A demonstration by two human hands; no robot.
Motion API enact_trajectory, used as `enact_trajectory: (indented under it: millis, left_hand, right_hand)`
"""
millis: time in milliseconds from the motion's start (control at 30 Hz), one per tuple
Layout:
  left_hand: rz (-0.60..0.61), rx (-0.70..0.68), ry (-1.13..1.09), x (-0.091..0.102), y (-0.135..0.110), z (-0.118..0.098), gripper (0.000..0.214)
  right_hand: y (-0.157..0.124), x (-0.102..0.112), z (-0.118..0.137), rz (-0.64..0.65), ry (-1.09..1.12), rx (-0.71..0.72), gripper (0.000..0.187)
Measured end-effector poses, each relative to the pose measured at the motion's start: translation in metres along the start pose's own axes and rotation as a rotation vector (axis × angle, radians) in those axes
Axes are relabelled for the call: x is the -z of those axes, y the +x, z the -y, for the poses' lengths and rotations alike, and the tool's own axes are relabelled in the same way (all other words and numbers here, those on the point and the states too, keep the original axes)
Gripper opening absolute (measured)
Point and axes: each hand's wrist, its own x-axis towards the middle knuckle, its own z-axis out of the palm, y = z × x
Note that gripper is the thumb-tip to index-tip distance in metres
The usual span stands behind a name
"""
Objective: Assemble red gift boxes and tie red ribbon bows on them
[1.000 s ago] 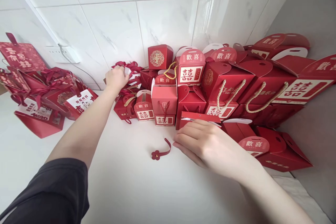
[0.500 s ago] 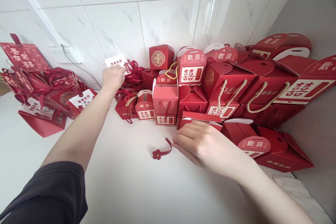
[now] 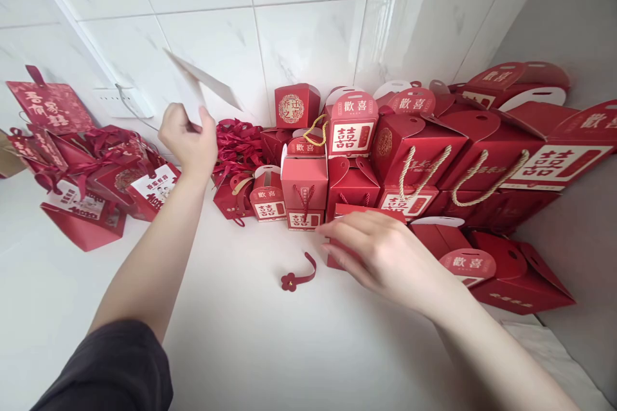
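Holding up a white card point(image 3: 208, 85)
Left of the box marked 歡喜 point(image 3: 352, 122), the left hand point(image 3: 189, 139) pinches the card; below it, the right hand point(image 3: 385, 255) rests loose on a flat red box point(image 3: 347, 209).

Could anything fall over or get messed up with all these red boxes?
Maybe. The right hand lies on a flat red box just in front of the stacked red boxes; a shove could topple them. The left hand pinches a white card by its lower edge, so it might slip or bend. The small red strap lies loose on the counter near the right hand and could get swept away.
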Motion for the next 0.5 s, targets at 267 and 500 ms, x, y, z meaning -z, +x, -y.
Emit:
enact_trajectory:
  millis: [267, 500]
  left_hand:
    - [-0.178, -0.614, 0.160, 0.024, -0.086, -0.118, 0.021]
    - [-0.211, -0.768, 0.149, 0.026, -0.094, -0.165, 0.032]
  right_hand:
    - [-0.007, 0.023, 0.001, -0.257, 0.437, -0.406, 0.030]
    - [-0.010, 0.027, 0.005, -0.070, 0.633, -0.474, 0.033]
